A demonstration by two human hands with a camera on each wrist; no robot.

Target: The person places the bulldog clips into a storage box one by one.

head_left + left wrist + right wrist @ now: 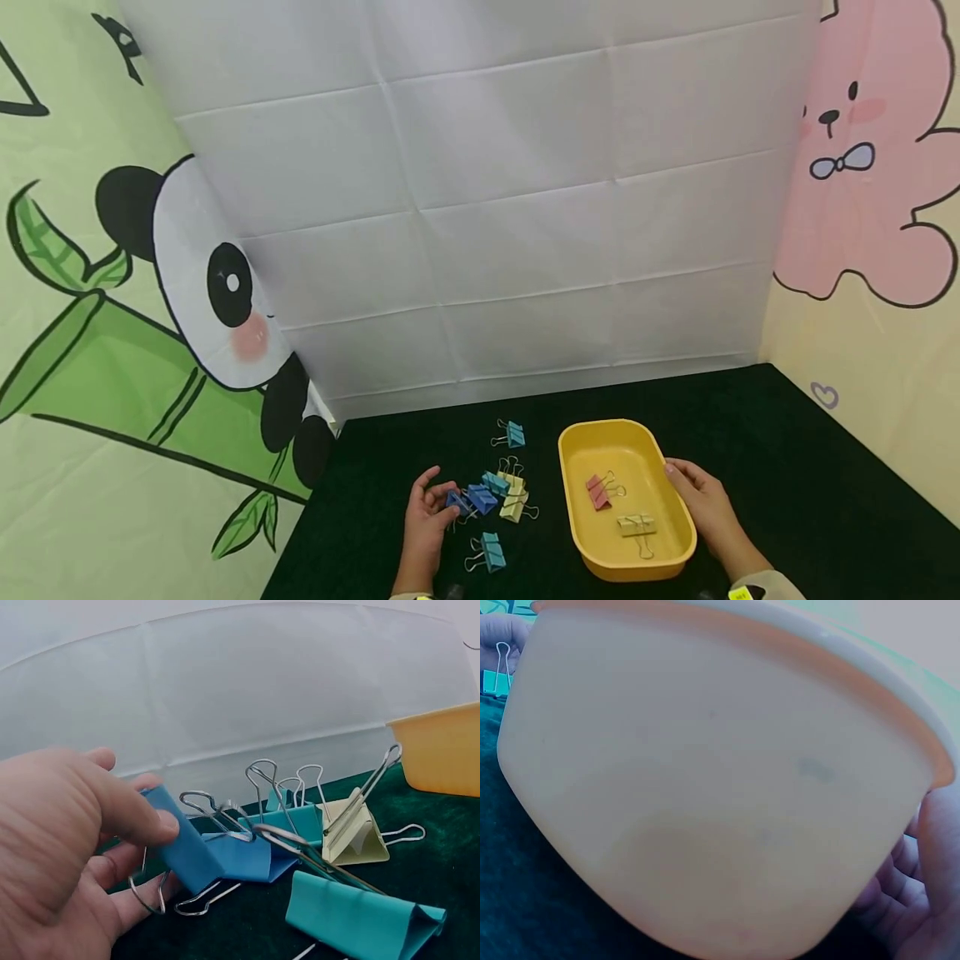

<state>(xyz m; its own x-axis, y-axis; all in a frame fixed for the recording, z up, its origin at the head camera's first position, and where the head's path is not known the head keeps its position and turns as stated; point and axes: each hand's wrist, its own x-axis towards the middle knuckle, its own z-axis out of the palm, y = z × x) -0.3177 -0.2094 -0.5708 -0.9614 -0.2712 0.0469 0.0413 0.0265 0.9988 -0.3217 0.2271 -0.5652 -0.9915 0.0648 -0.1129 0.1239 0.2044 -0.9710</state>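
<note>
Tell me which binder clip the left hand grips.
The leftmost blue binder clip, pinched by the left hand; the other blue binder clip sits right of it, not gripped.

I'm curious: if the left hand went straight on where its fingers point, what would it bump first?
Probably the loose blue clip, just past the pinched blue clip in the left hand; whether they touch is unclear.

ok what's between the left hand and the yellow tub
In the head view, from the left hand to the yellow tub lie blue clips, one of them pinched, two teal clips, pale yellow clips, then bare dark cloth.
</note>
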